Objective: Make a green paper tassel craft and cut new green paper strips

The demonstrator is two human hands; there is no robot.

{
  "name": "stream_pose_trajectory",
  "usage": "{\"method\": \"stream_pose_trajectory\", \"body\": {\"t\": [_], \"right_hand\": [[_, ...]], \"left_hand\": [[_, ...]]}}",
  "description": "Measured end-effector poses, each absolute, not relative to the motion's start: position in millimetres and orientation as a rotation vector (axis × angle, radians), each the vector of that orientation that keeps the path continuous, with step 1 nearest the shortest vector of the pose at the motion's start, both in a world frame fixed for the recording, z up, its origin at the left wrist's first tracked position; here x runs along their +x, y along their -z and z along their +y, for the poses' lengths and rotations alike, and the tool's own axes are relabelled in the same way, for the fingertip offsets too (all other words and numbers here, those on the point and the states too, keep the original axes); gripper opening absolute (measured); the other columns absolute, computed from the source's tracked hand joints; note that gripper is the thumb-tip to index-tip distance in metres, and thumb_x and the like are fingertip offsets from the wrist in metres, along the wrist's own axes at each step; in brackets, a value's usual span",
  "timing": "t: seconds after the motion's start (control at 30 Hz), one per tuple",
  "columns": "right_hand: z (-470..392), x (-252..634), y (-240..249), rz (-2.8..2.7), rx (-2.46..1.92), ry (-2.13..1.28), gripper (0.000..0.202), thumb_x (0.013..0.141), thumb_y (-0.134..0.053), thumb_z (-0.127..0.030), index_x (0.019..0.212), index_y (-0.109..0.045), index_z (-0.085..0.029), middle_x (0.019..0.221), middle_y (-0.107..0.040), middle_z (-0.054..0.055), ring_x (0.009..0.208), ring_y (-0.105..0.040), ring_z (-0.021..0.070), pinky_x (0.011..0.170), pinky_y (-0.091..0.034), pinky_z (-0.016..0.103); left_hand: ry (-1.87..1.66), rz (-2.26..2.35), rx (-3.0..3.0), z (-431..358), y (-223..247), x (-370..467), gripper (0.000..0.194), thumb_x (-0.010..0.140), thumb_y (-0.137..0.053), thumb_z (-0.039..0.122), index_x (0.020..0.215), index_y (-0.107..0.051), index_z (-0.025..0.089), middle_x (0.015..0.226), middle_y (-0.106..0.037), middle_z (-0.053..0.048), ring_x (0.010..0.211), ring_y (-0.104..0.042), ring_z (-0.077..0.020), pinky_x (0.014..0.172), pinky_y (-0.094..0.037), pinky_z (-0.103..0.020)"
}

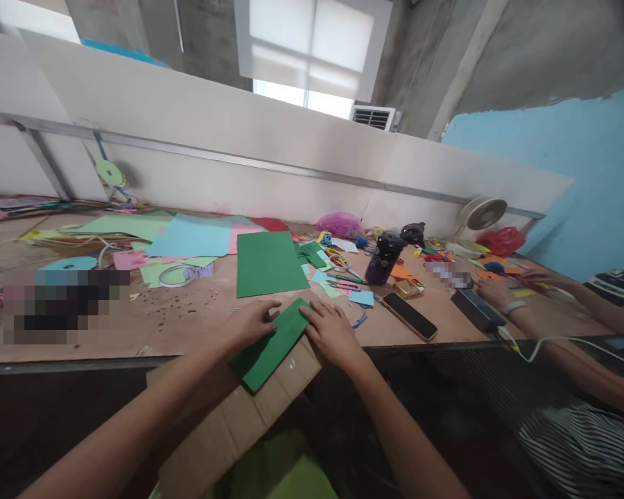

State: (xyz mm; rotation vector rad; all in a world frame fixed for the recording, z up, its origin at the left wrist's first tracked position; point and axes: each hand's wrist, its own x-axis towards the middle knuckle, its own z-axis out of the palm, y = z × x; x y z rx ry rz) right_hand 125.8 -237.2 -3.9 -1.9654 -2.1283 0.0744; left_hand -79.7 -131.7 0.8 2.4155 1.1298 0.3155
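Observation:
A folded strip of green paper [281, 346] lies slantwise on a piece of brown cardboard [229, 430] that leans from my lap to the table edge. My left hand [252, 324] is at the paper's upper left side, with thumb and bent fingers closed on its edge. At the upper right end, my right hand [335, 333] rests with outstretched fingers on the paper and cardboard. Just beyond my hands lies a larger flat green sheet [271, 265].
Blue paper [193, 235] and other coloured sheets cover the table's back left. A white tape roll [177, 276] lies left. To the right are a dark tumbler [383, 260], a phone [410, 315], a black box [478, 310], a fan [482, 213] and another person's hands [491, 290].

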Motion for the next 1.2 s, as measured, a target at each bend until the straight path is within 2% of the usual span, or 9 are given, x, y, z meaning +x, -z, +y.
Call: {"method": "stream_pose_trajectory", "body": {"t": [0.1,0.2,0.37,0.47,0.63,0.77,0.87,1.0,1.2], "right_hand": [[-232.7,124.8,8.5,-2.109,-1.945,-0.070,0.046,0.098,-0.038,-0.029,0.143,-0.048,-0.030,0.153,-0.041,0.006,0.140,-0.037,0.0233,0.114,-0.026,0.046],[-230.5,125.5,13.3,-2.075,-1.921,-0.046,0.047,0.098,-0.038,-0.028,0.143,-0.047,-0.027,0.154,-0.040,0.006,0.137,-0.040,0.0234,0.114,-0.027,0.042],[-228.9,127.8,18.4,-2.041,-1.938,-0.062,0.049,0.097,-0.037,-0.027,0.146,-0.044,-0.024,0.155,-0.038,0.006,0.137,-0.041,0.0234,0.114,-0.027,0.041],[-228.9,128.3,18.5,-2.044,-1.950,-0.083,0.049,0.097,-0.035,-0.025,0.145,-0.046,-0.025,0.155,-0.038,0.005,0.137,-0.040,0.0226,0.114,-0.026,0.040],[-228.8,128.7,18.8,-2.026,-1.942,-0.088,0.050,0.096,-0.036,-0.024,0.146,-0.045,-0.026,0.155,-0.038,0.005,0.137,-0.042,0.0248,0.114,-0.029,0.041],[-226.3,133.4,24.2,-1.977,-1.817,-0.093,0.055,0.098,-0.038,-0.029,0.152,-0.032,-0.024,0.157,-0.034,0.007,0.138,-0.041,0.0254,0.112,-0.033,0.043],[-225.5,136.2,27.5,-1.899,-1.704,-0.078,0.058,0.098,-0.039,-0.031,0.154,-0.028,-0.021,0.158,-0.031,0.010,0.141,-0.036,0.0260,0.113,-0.034,0.046],[-235.4,129.8,23.4,-1.804,-1.562,-0.098,0.057,0.096,-0.044,-0.031,0.151,-0.033,-0.022,0.155,-0.037,0.010,0.142,-0.036,0.0259,0.115,-0.031,0.047],[-268.3,107.2,11.6,-1.845,-1.342,-0.354,0.049,0.098,-0.046,-0.035,0.147,-0.039,-0.029,0.151,-0.043,0.004,0.140,-0.039,0.0216,0.115,-0.032,0.042]], "left_hand": [[-0.269,1.211,2.353,-131.7,3.6,-78.3,0.052,0.072,-0.062,0.030,0.123,-0.063,0.022,0.088,-0.074,-0.002,0.081,-0.068,-0.0229,0.064,-0.046,-0.027],[-0.300,1.225,2.386,-141.1,-2.0,-77.9,0.043,0.071,-0.064,0.031,0.113,-0.067,0.019,0.096,-0.073,-0.007,0.087,-0.067,-0.0256,0.069,-0.048,-0.030],[-0.436,1.134,2.346,-161.2,-8.3,-70.2,0.067,0.065,-0.070,0.025,0.130,-0.057,0.016,0.116,-0.065,-0.013,0.103,-0.063,-0.0292,0.083,-0.051,-0.035],[-0.481,1.000,2.124,-163.8,-2.2,-66.2,0.071,0.068,-0.070,0.026,0.136,-0.050,0.016,0.120,-0.063,-0.013,0.099,-0.064,-0.0271,0.081,-0.053,-0.037],[-0.489,0.966,1.943,-160.6,0.0,-68.0,0.062,0.069,-0.067,0.024,0.129,-0.057,0.016,0.093,-0.065,-0.006,0.080,-0.062,-0.0212,0.072,-0.052,-0.034],[-0.584,0.954,1.726,-166.9,-10.7,-72.7,0.046,0.066,-0.067,0.020,0.112,-0.067,0.015,0.082,-0.062,-0.004,0.074,-0.061,-0.0197,0.066,-0.049,-0.030],[-0.787,1.012,1.438,-174.0,-16.9,-79.2,0.044,0.069,-0.070,0.026,0.111,-0.065,0.017,0.085,-0.063,-0.005,0.072,-0.061,-0.0185,0.060,-0.049,-0.028],[-0.991,1.036,1.180,-178.4,-14.9,-88.4,0.048,0.072,-0.075,0.036,0.115,-0.061,0.022,0.094,-0.066,-0.006,0.076,-0.064,-0.0181,0.061,-0.050,-0.026],[-0.905,1.113,1.252,-173.7,-4.3,-89.5,0.050,0.084,-0.064,0.040,0.130,-0.054,0.021,0.113,-0.067,-0.011,0.089,-0.066,-0.0199,0.069,-0.052,-0.028]]}}
